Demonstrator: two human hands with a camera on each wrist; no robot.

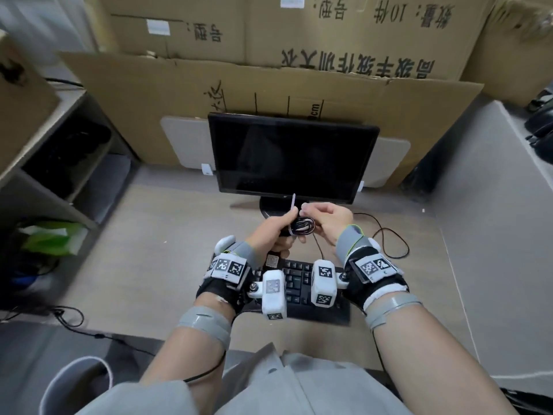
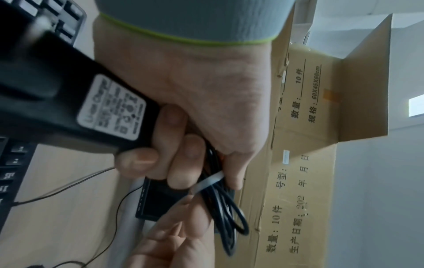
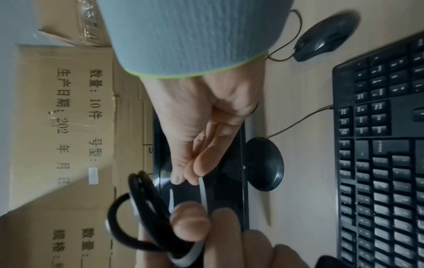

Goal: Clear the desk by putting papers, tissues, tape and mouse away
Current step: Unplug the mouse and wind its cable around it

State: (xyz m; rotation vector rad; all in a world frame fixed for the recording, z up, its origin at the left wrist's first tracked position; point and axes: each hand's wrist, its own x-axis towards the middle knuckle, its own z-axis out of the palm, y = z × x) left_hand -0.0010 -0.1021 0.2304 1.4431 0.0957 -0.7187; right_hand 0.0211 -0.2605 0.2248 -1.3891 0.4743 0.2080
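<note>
I assess this as an office workstation doubling as storage space. A black flat monitor (image 1: 291,157) stands on a round base on a pale wood-grain desk (image 1: 143,265), with a black keyboard (image 1: 302,290) in front of it and a wired mouse (image 3: 325,37) beside that. Large cardboard cartons (image 1: 299,34) printed with Chinese quantity and size labels are stacked against the back of the desk and rise above the monitor. To the left I note an open shelf unit (image 1: 59,145) holding dark items and a green bag (image 1: 51,236). Loose black cables trail across the desk.
</note>
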